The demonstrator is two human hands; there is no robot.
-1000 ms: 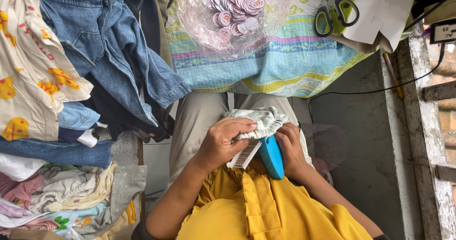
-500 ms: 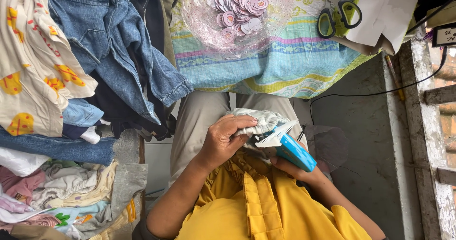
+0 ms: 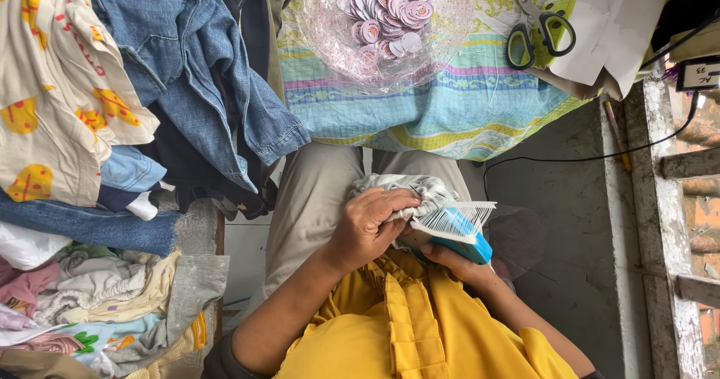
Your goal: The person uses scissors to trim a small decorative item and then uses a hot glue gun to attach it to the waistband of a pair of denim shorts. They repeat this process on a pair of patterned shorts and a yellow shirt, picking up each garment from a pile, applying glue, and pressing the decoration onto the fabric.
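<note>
Your left hand [image 3: 367, 227] closes its grip over a bunched grey-and-white cloth [image 3: 409, 191], fingers curled across its near edge and pressing it down on your lap. Your right hand [image 3: 457, 263] grips a blue tagging gun [image 3: 466, 245] from below; its fan of white plastic fasteners [image 3: 457, 218] lies just beside the cloth, touching its right edge under your left fingertips. Beyond your knees, a patterned sheet [image 3: 450, 109] carries a clear bag of round pink tags [image 3: 386, 15] and scissors [image 3: 540, 37]. To your left, jeans [image 3: 187, 71] and folded clothes [image 3: 90, 304] pile up.
</note>
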